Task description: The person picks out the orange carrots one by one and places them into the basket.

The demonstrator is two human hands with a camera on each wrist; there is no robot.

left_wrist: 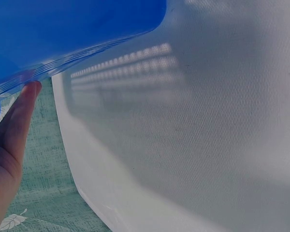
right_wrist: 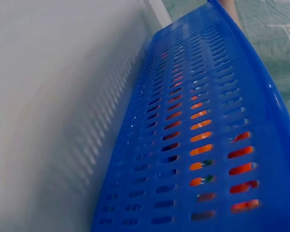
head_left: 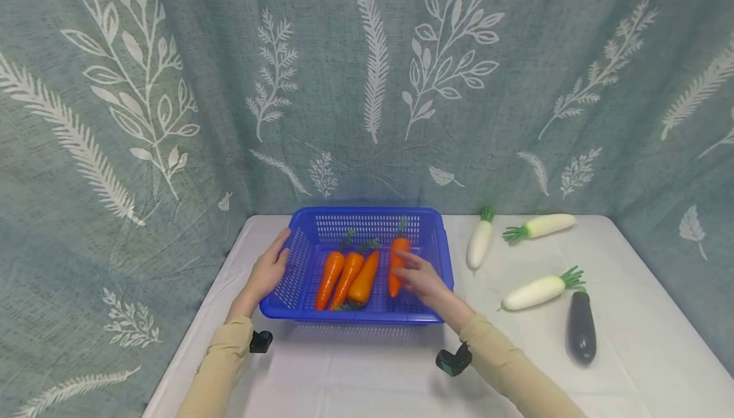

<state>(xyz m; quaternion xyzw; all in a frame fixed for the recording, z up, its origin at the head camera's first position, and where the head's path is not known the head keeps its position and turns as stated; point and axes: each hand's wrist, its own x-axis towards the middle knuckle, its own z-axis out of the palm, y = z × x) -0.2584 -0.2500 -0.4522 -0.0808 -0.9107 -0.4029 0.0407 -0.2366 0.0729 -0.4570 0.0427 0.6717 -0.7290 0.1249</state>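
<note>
A blue plastic basket (head_left: 352, 317) with slotted walls stands on the table, and several orange carrots lie in it. Three carrots (head_left: 346, 274) sit side by side left of its middle. Apart from them, to the right, is a single carrot (head_left: 397, 284) with a green top. My left hand (head_left: 268, 271) rests against the basket's left rim, fingers extended; the left wrist view shows a straight digit touching the rim. Reaching over the right wall, my right hand (head_left: 423, 276) has its spread fingertips over the single carrot. The right wrist view shows only the slotted wall (right_wrist: 183, 111), not that hand.
Right of the basket lie three white radishes: one radish (head_left: 479, 246) near the basket, another radish (head_left: 552, 225) at the back, and a third radish (head_left: 533, 293) nearer. A dark eggplant (head_left: 582, 329) is at the right. A leaf-patterned curtain (head_left: 344, 118) hangs behind the white table (head_left: 355, 373).
</note>
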